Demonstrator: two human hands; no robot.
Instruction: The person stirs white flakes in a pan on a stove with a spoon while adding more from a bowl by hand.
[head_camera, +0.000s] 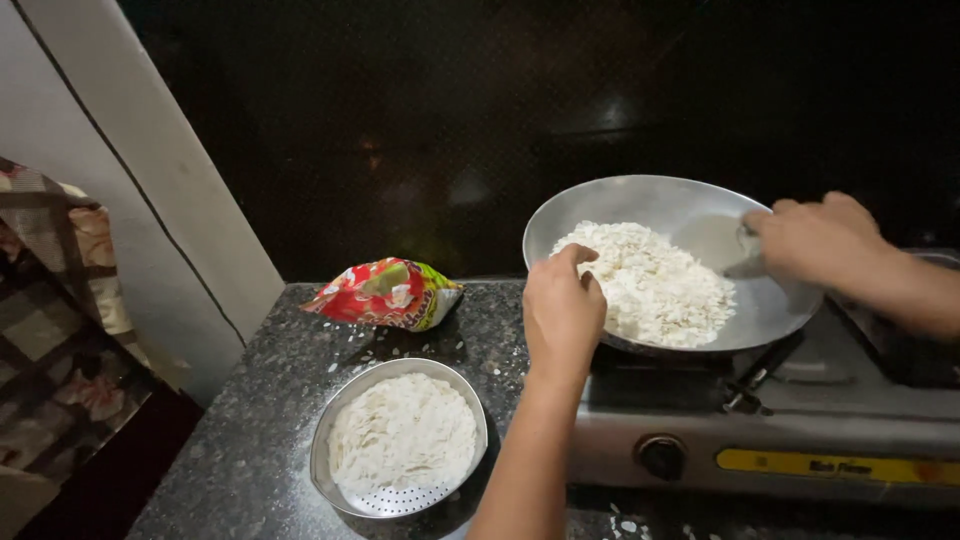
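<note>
Both hands at the steel pan (700, 205) of flattened rice (650, 285)

Left hand (562, 305) pinches the rim at 9 o'clock; right hand (815, 238), at 3 o'clock, closes around a utensil, heap lying between.

Left hand (562, 312) grips near rim of steel pan (700, 205) holding white flakes (650, 285), on stove (800, 430). Right hand (815, 238) inside pan, utensil partly hidden. Perforated bowl (330, 425), red packet (385, 293) on counter (250, 430).

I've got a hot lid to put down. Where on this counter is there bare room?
Bare granite counter lies left of the strainer bowl, below the snack packet. A narrower patch sits between packet and bowl. Right side is crowded: stove, pan, left hand, right hand.
</note>
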